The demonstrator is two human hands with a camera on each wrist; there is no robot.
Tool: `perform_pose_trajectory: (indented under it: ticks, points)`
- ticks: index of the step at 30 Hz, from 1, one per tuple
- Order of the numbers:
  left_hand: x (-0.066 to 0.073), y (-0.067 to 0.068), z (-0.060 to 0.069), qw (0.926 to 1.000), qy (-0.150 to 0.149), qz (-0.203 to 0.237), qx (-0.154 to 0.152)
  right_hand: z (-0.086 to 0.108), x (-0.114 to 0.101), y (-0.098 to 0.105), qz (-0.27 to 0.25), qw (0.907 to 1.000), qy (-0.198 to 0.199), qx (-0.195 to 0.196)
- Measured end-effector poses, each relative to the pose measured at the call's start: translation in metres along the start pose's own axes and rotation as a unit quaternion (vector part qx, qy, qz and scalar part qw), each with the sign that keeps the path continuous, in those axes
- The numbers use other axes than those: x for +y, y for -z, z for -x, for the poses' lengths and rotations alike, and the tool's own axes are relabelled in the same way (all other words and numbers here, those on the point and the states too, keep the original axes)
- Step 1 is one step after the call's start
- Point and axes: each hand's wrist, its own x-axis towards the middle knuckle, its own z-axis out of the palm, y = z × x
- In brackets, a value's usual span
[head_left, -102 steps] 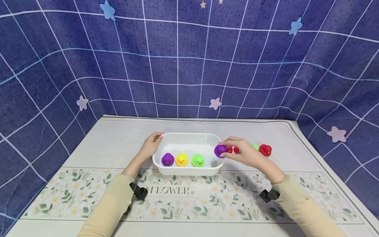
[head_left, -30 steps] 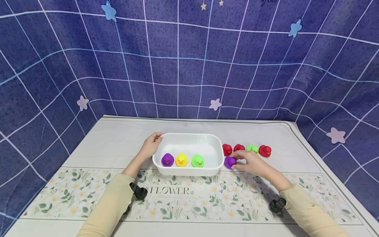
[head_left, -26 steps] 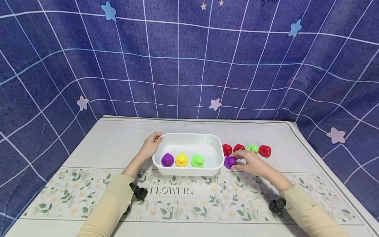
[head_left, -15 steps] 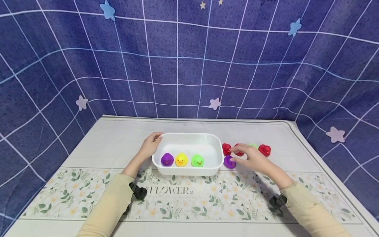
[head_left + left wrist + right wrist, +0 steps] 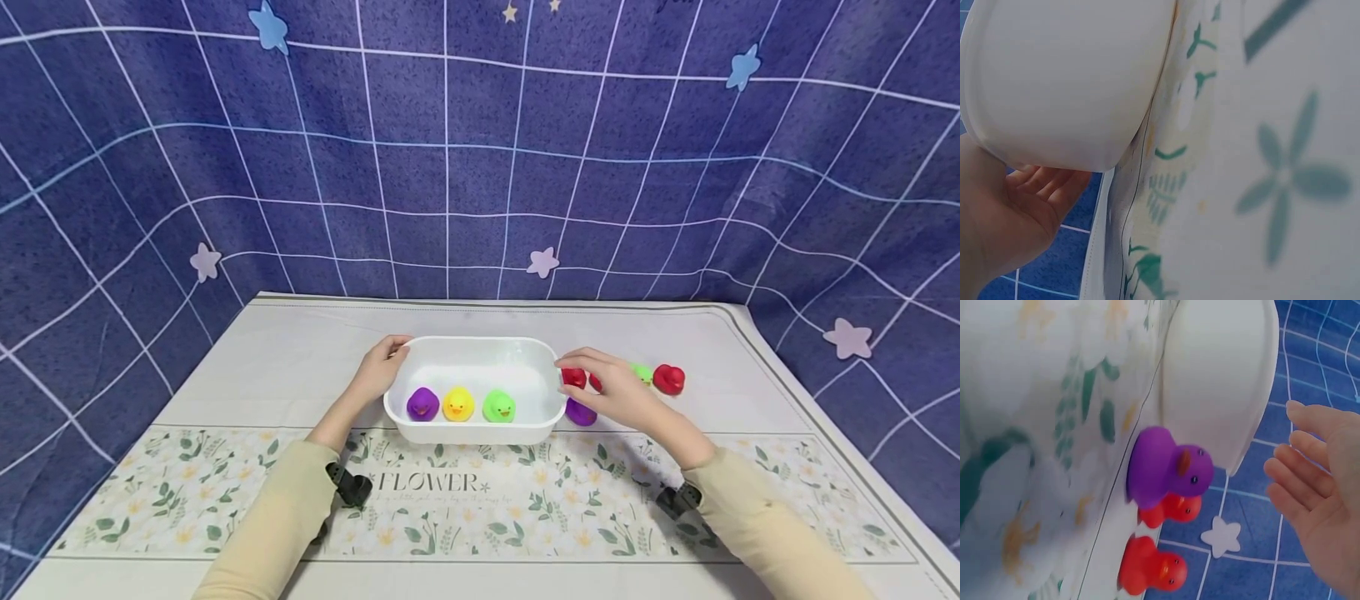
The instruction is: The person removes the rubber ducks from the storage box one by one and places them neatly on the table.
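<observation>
A white plastic tub (image 5: 480, 434) stands on the table with a purple duck (image 5: 423, 405), a yellow duck (image 5: 458, 404) and a green duck (image 5: 498, 407) lined up along its near side. My left hand (image 5: 378, 372) grips the tub's left end; in the left wrist view its fingers (image 5: 1054, 184) go behind the tub wall. Beside the tub's right rim, my right hand (image 5: 611, 390) hovers with its fingers apart and nothing between them. Below it another purple duck (image 5: 1160, 465) sits on the table against the tub, with red ducks (image 5: 1150, 565) by it, partly hidden in the head view.
Farther right on the table lie a green duck (image 5: 641, 373) and a red duck (image 5: 669, 379). The tablecloth (image 5: 315, 325) has a flowered band along the front. A blue curtain (image 5: 480, 167) with stars hangs behind the table.
My right hand carried the purple duck from the tub's right rim down to the table outside, let it go, then rose back to the rim. My left hand stayed on the tub.
</observation>
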Motion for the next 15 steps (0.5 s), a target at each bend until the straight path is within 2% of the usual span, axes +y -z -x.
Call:
perform_pose_trajectory:
  ticks: [8,15]
  points:
    - [0.002,0.001,0.002,1.0,0.002,-0.004,0.004,-0.011,-0.009,-0.011,-0.021,0.9993,0.022,-0.021]
    - [0.003,0.0,0.003,1.0,0.001,-0.002,0.006,-0.02,-0.016,-0.021,-0.029,0.9977,0.013,-0.061]
